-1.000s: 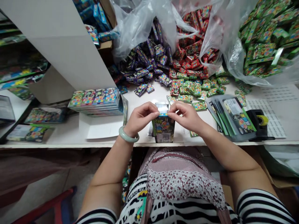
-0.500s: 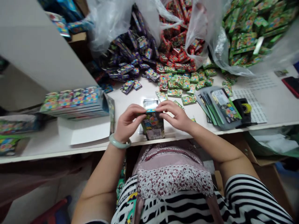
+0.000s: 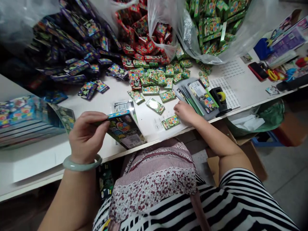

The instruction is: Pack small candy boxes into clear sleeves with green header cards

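Left hand (image 3: pixel 88 136) pinching dark printed box (image 3: pixel 125 130) by upper corner, box upright at front edge of white table (image 3: pixel 115 93). Right hand (image 3: pixel 185 113) low over surface, fingers curled, beside small green box (image 3: pixel 171 122); cannot tell if anything held. Risks: loose one-handed pinch could let dark printed box tip off front edge; right wrist swinging could sweep small green box off, or scatter printed sleeves (image 3: pixel 203 96).
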`<action>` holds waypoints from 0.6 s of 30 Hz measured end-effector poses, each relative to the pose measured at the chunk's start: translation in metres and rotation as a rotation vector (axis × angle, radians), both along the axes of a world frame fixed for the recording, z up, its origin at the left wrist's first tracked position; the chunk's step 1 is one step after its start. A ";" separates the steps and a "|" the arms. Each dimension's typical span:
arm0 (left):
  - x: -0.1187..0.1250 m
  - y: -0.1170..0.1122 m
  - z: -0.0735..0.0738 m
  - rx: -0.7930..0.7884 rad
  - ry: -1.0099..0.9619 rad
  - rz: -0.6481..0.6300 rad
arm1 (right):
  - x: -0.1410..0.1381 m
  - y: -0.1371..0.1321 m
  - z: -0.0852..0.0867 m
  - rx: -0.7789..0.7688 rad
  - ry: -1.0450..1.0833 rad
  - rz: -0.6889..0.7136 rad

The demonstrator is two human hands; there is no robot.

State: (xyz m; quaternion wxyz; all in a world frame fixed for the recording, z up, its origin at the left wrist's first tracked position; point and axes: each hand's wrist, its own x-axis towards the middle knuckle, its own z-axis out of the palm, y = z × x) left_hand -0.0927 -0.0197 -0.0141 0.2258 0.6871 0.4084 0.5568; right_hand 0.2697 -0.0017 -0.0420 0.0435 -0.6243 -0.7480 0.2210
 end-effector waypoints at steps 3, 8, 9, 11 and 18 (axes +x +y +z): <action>0.000 0.000 0.001 -0.003 0.007 0.001 | 0.001 -0.006 0.000 -0.027 -0.014 -0.021; 0.000 0.000 -0.002 0.000 -0.017 0.011 | 0.017 -0.020 -0.003 0.022 0.162 -0.063; 0.000 0.000 -0.002 0.000 -0.016 0.003 | 0.021 -0.023 -0.005 0.019 0.212 -0.077; 0.001 0.000 -0.001 0.012 -0.013 -0.019 | 0.026 -0.028 -0.008 0.013 0.292 -0.114; 0.002 -0.002 0.002 0.008 0.023 -0.029 | 0.018 -0.029 -0.010 0.192 0.104 -0.085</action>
